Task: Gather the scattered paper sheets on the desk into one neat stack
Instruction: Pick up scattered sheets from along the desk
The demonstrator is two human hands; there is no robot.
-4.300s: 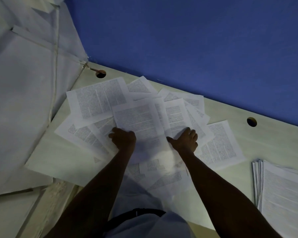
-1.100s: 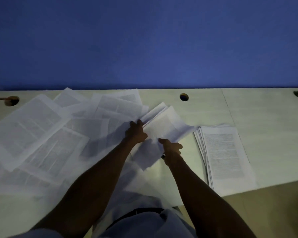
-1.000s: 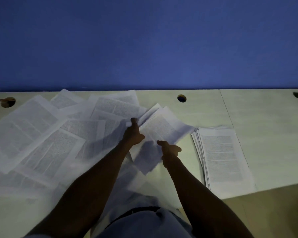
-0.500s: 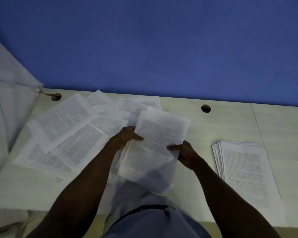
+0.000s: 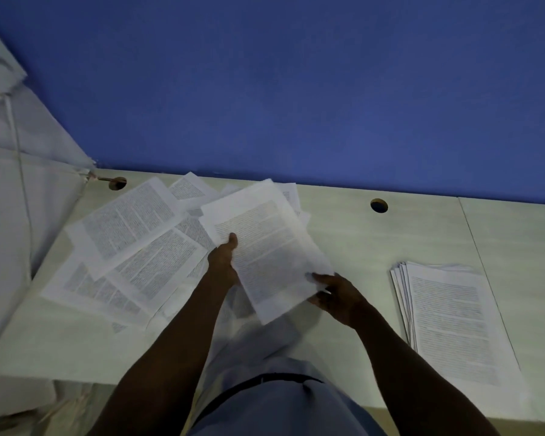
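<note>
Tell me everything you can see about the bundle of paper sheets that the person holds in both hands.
The bundle of sheets is white paper printed with dense black text, too small to read. It holds several sheets, their edges not yet even. It is tilted, top edge toward the blue wall, lifted above the scattered sheets on the desk. The left hand grips its left edge, thumb on top; the right hand holds its lower right corner.

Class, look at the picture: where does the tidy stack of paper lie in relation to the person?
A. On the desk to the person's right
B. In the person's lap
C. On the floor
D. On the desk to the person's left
A: the stack lies on the desk beyond the right hand, while loose sheets spread to the left.
</note>
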